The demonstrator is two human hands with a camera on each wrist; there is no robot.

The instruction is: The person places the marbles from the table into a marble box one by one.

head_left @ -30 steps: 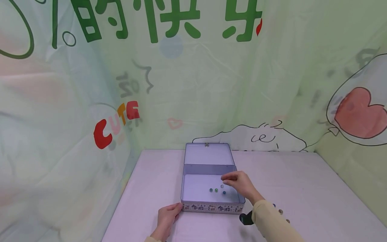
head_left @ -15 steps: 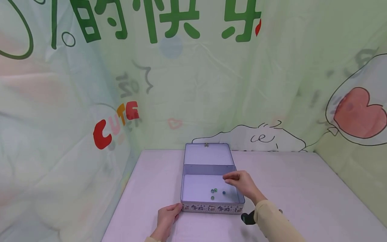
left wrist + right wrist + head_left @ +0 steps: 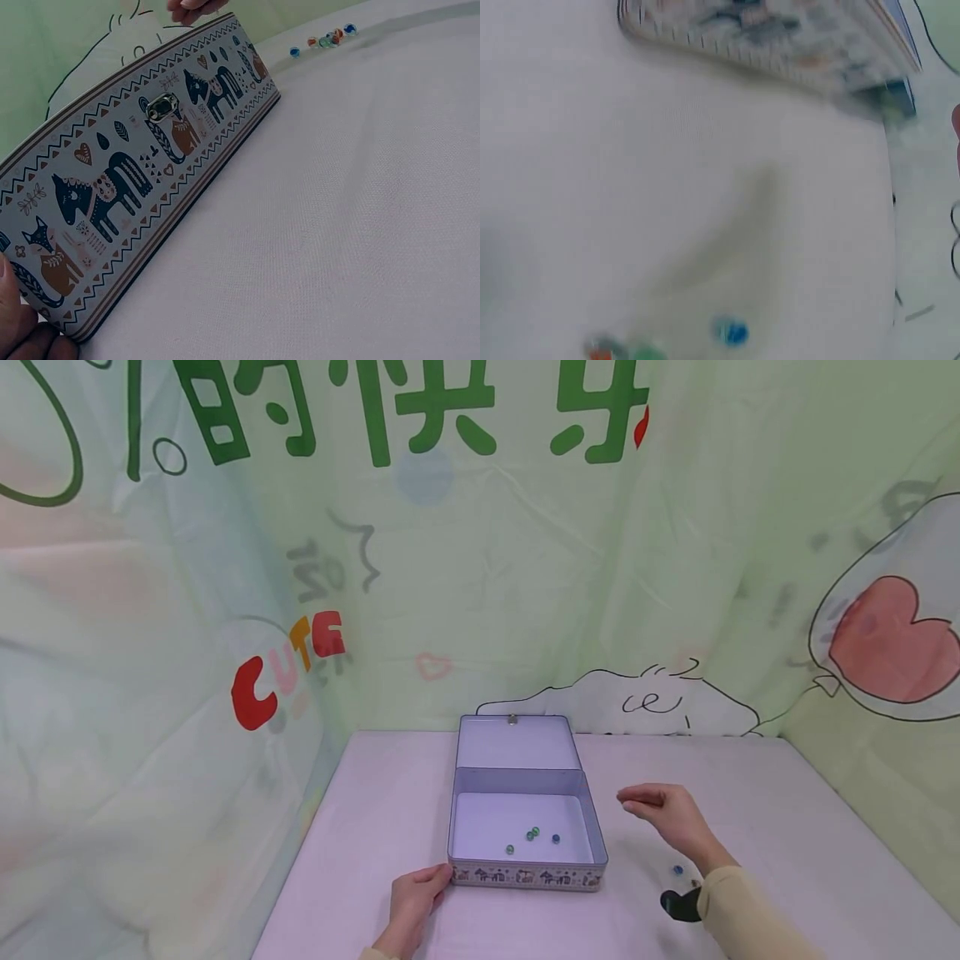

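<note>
A lidded tin box (image 3: 525,876) stands with its lid up, its front printed with animal figures. My left hand (image 3: 414,897) grips its front left corner; in the left wrist view the fingers (image 3: 34,337) are curled at that corner. Several glass marbles (image 3: 556,838) lie on the box floor, near the front. To the right of the box my right hand (image 3: 672,816) hovers above the table, fingertips close together and no object visible between them. Under the right forearm a blue marble (image 3: 678,870) lies on the table, with more marbles (image 3: 326,41) beside it in the left wrist view.
The table (image 3: 787,827) has a pale cloth on it. Behind and at the sides hangs a printed green curtain (image 3: 480,568). A dark camera piece (image 3: 681,906) sits at the right wrist. The raised lid (image 3: 514,743) leans back at the rear of the box.
My right hand has moved rightward, out from over the box. One marble inside has rolled toward the front and left, while another two now lie close together. The left hand stays put.
</note>
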